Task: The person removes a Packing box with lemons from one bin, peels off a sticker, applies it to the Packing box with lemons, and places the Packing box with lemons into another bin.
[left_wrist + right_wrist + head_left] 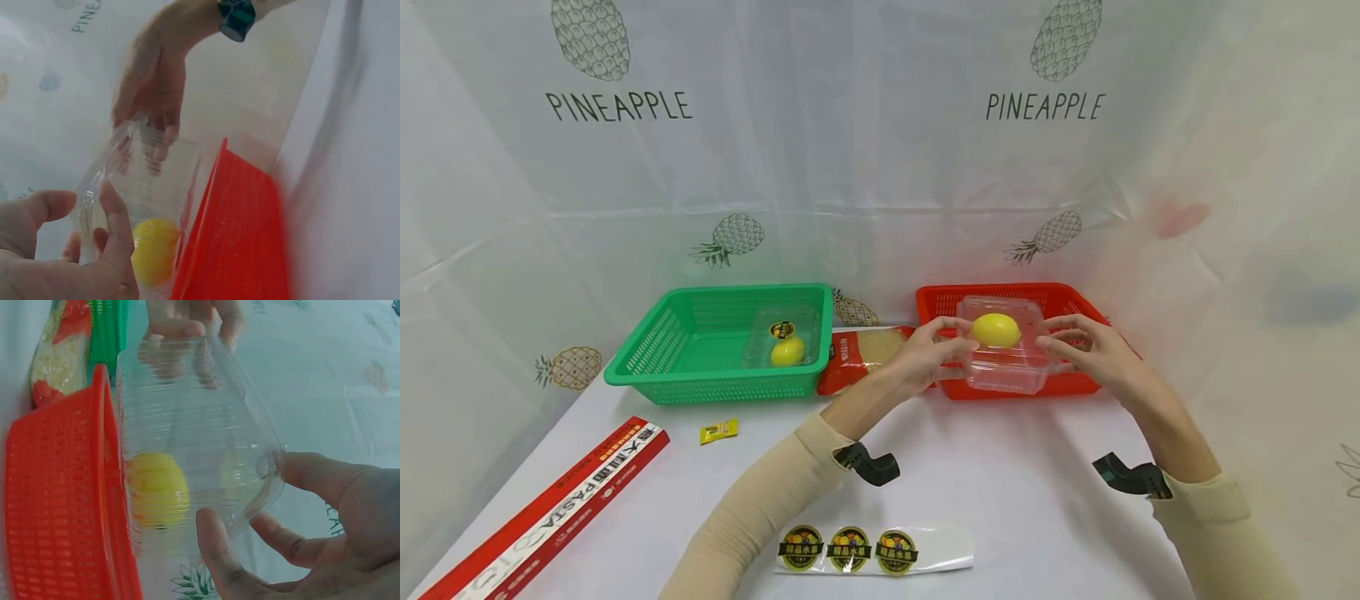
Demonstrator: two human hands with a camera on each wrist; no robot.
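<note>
A clear plastic clamshell box with a yellow lemon inside is held over the red basket. My left hand grips the box's left edge, thumb and fingers on either side of the plastic. On the opposite edge, my right hand holds it the same way. Seen from the right wrist, the ribbed wall of the box stands close beside the basket's rim, and the lemon shows through it. The left wrist view also shows the lemon near the red basket wall.
To the left, a green basket contains another clear box with a lemon and a round label. A red food bag lies between the baskets. A small yellow packet, a red pasta box and a sticker strip lie nearer.
</note>
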